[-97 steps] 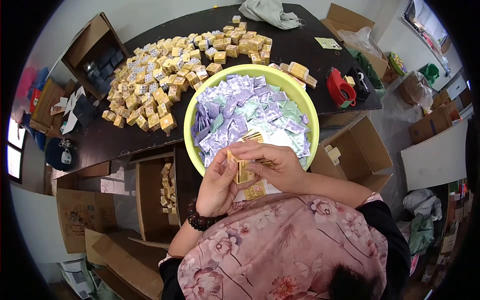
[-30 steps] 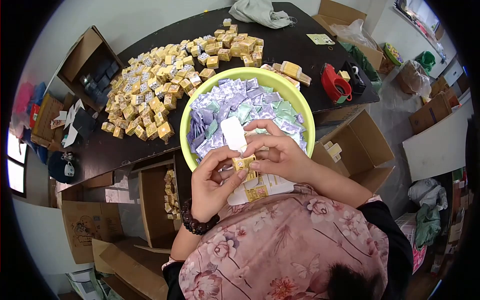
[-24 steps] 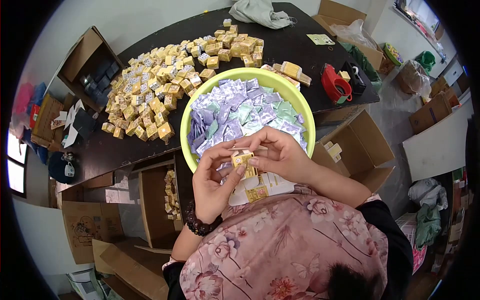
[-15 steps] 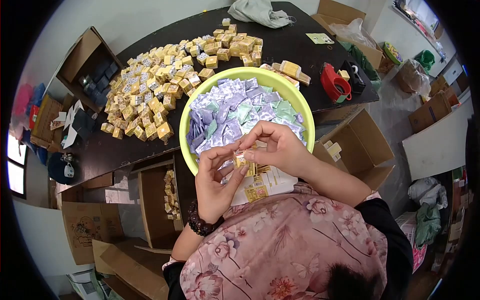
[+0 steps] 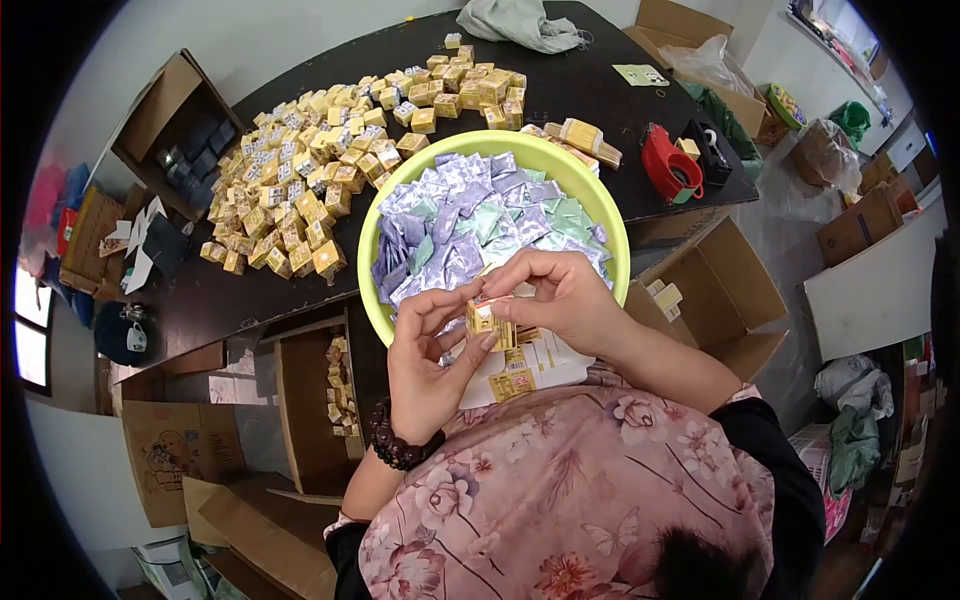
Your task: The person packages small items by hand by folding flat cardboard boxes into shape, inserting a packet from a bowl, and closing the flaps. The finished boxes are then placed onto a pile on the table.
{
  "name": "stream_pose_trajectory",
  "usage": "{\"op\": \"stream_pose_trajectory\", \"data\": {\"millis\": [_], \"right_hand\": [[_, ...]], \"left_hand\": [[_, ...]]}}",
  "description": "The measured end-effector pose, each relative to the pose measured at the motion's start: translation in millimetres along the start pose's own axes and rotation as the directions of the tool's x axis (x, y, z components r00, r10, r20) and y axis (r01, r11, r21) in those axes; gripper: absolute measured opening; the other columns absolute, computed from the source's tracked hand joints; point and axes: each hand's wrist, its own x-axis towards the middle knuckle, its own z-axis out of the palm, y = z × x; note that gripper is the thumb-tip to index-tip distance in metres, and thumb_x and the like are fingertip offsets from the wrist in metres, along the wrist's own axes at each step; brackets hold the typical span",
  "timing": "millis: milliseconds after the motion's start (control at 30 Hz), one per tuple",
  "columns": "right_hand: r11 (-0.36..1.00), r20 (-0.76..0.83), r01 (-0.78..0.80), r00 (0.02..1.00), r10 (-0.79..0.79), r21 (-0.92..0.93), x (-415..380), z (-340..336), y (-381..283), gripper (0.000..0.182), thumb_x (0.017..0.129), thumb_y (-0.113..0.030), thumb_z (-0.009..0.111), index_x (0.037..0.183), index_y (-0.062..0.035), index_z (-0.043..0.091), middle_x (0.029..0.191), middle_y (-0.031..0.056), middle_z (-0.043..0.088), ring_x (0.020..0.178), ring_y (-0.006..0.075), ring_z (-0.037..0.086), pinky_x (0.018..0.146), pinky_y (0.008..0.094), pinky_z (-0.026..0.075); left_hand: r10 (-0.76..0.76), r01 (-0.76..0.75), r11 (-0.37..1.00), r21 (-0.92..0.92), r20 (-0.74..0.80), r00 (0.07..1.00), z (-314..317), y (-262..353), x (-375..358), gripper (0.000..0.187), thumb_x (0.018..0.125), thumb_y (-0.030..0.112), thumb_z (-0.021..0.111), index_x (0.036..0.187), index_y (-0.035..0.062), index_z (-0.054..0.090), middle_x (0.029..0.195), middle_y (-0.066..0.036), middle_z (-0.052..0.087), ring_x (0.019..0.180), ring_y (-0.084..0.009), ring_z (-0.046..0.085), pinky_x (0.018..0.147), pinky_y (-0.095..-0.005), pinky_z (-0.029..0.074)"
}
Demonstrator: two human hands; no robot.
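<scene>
Between my two hands is a small yellow box (image 5: 481,318), held over the near rim of a yellow-green basin (image 5: 619,225). My left hand (image 5: 432,340) grips the box from the left, thumb along its lower side. My right hand (image 5: 556,295) pinches the upper right of it, fingertips at its top end. Purple and green sachets (image 5: 470,210) fill the basin. Flat white and yellow cartons (image 5: 530,370) lie in front of my body, just below my hands. My fingers partly cover the top of the box.
Many small yellow boxes (image 5: 300,180) are heaped on the dark table (image 5: 230,310) to the left and behind the basin. A red tape dispenser (image 5: 668,170) stands at the right. Open cardboard boxes (image 5: 735,290) sit right and left below the table edge, some with small boxes inside.
My hands stay almost in place around the small box. The box's front face shows slightly more, and my right fingers have shifted a little at its top.
</scene>
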Motion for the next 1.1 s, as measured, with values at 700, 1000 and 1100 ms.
{"op": "stream_pose_trajectory", "data": {"millis": [700,1000,1100], "right_hand": [[0.952,0.039,0.168,0.986,-0.164,-0.255,-6,-2,-2,0.009,0.092,-0.003,0.060,0.096,0.0018,0.066,0.105,0.0107,0.061,0.098,0.0158,0.059,0.088,0.0277,0.047],[0.934,0.047,0.140,0.990,-0.132,-0.330,-9,-5,0,0.008,0.089,0.002,0.061,0.096,0.0006,0.066,0.105,0.0086,0.057,0.100,0.0149,0.058,0.085,0.0252,0.048],[0.927,-0.007,0.125,0.991,-0.137,-0.355,-12,2,-7,0.011,0.088,0.004,0.062,0.098,0.0008,0.066,0.107,0.0082,0.055,0.100,0.0148,0.058,0.083,0.0245,0.051]], "left_hand": [[-0.046,0.051,0.996,-0.074,0.063,0.997,-4,1,1,0.046,0.085,-0.008,0.064,0.124,0.0011,0.042,0.131,-0.017,0.054,0.121,-0.0206,0.053,0.098,-0.0327,0.048],[-0.068,0.066,0.998,0.019,0.092,0.993,-4,2,1,0.043,0.086,-0.007,0.064,0.125,0.0014,0.047,0.131,-0.012,0.054,0.122,-0.0187,0.053,0.098,-0.0312,0.048],[-0.052,0.051,0.999,0.010,0.088,0.995,-3,4,1,0.042,0.086,-0.008,0.062,0.124,0.0007,0.047,0.130,-0.012,0.054,0.121,-0.0191,0.053,0.097,-0.0307,0.049]]}}
